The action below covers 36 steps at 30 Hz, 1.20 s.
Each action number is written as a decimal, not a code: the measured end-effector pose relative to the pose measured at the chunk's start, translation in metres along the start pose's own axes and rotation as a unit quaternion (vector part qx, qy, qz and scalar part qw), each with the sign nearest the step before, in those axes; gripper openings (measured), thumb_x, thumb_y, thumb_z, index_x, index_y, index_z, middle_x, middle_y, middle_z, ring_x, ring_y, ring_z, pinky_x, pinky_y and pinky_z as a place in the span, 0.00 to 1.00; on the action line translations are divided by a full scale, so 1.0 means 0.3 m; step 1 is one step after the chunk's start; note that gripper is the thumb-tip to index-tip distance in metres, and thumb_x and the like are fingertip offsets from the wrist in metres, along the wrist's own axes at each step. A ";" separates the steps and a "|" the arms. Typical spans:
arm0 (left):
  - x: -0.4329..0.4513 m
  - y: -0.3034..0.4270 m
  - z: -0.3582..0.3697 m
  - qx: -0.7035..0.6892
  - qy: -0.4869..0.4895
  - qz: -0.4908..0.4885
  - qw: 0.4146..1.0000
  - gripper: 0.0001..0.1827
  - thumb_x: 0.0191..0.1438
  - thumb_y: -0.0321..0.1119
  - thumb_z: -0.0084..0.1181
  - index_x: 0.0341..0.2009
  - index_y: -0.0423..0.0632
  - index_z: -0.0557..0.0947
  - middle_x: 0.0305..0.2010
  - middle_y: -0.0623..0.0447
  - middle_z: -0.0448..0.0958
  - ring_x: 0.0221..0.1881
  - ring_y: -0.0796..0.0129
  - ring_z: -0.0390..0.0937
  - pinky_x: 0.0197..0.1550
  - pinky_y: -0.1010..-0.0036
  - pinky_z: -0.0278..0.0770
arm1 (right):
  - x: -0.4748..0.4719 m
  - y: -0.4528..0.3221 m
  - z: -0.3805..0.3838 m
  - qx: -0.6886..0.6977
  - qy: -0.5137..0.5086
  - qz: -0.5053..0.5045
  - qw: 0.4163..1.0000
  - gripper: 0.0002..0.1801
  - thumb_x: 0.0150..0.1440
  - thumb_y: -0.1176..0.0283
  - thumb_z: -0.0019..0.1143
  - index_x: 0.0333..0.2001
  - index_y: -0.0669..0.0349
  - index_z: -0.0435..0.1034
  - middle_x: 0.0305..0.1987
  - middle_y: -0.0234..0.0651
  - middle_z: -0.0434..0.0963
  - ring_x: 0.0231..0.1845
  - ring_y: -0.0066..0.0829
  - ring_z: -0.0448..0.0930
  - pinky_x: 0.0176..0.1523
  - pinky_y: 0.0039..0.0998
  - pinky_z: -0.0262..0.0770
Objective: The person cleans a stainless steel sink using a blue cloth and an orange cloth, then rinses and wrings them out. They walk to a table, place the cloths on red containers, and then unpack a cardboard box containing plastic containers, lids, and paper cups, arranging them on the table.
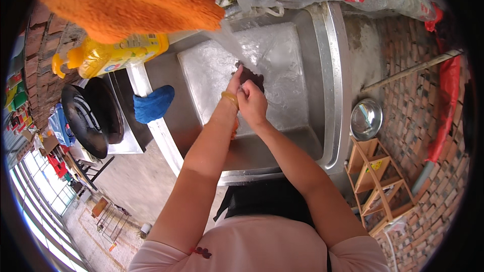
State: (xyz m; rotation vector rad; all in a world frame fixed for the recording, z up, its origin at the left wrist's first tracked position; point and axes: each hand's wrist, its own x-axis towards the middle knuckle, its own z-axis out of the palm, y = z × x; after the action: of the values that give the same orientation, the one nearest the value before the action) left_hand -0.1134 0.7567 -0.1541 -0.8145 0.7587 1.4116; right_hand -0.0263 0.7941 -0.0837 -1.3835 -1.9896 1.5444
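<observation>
A dark brown, ragged-edged soft piece (pixel 252 77) is between my hands over a stainless steel sink (pixel 315 83); what it is made of cannot be told. My left hand (pixel 235 80), with a yellowish bangle (pixel 230 98) at the wrist, holds its left side. Curled fingers of my right hand (pixel 252 102) grip its near edge, partly hiding it. Running water (pixel 230 41) falls beside the piece and spreads across the wet sink bottom. Something small and orange (pixel 235 128) shows behind my left forearm.
An orange plush cloth (pixel 140 3) hangs over the upper left and hides the water's source. A yellow pump bottle (pixel 121 54) and a blue cloth (pixel 153 104) rest on the sink's left rim. Black woks (pixel 83 121) stand farther left. At right are a metal bowl (pixel 366 119) and wooden rack (pixel 378 181).
</observation>
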 end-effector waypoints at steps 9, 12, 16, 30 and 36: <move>0.022 -0.087 -0.005 0.156 0.201 0.158 0.954 0.30 0.56 0.44 0.52 0.63 0.66 0.58 0.58 0.55 0.68 0.58 0.65 0.64 0.59 0.65 0.58 | 0.189 0.239 -0.222 -0.343 0.153 -0.019 0.927 0.29 0.46 0.71 0.59 0.54 0.58 0.62 0.53 0.48 0.65 0.48 0.49 0.68 0.51 0.43 0.64; 0.006 -0.149 0.118 0.094 0.144 0.085 0.981 0.31 0.59 0.49 0.47 0.65 0.62 0.57 0.61 0.54 0.66 0.61 0.58 0.62 0.64 0.61 0.53 | 0.232 0.323 -0.045 -0.172 0.116 0.076 0.975 0.33 0.47 0.70 0.57 0.58 0.58 0.59 0.57 0.52 0.62 0.55 0.53 0.67 0.56 0.47 0.62; 0.062 -0.048 -0.012 -0.002 -0.161 0.029 0.987 0.24 0.61 0.53 0.36 0.48 0.47 0.72 0.47 0.50 0.74 0.47 0.59 0.71 0.49 0.62 0.72 | 0.103 0.139 0.077 -0.091 -0.009 0.052 0.994 0.24 0.52 0.63 0.53 0.53 0.57 0.63 0.49 0.51 0.71 0.51 0.53 0.71 0.53 0.46 0.66; -0.076 -0.114 0.240 0.161 0.080 0.103 0.978 0.23 0.51 0.28 0.57 0.53 0.39 0.70 0.47 0.47 0.75 0.45 0.61 0.74 0.48 0.68 0.72 | 0.289 0.264 -0.119 -0.293 0.089 0.122 0.944 0.14 0.54 0.62 0.50 0.40 0.57 0.72 0.34 0.44 0.76 0.39 0.50 0.76 0.41 0.46 0.69; 0.019 -0.118 -0.090 0.059 -0.002 0.140 0.988 0.27 0.59 0.47 0.47 0.60 0.54 0.63 0.54 0.49 0.70 0.48 0.58 0.70 0.52 0.60 0.68 | 0.150 0.259 0.072 -0.132 0.080 0.045 0.987 0.16 0.51 0.67 0.53 0.42 0.62 0.65 0.44 0.55 0.66 0.46 0.55 0.69 0.46 0.48 0.65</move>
State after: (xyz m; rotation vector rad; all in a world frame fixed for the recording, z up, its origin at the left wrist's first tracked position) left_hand -0.0770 0.7372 -0.1721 -0.6310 0.9725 1.5986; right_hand -0.0244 0.8152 -0.1737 -1.6616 -2.1144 1.1907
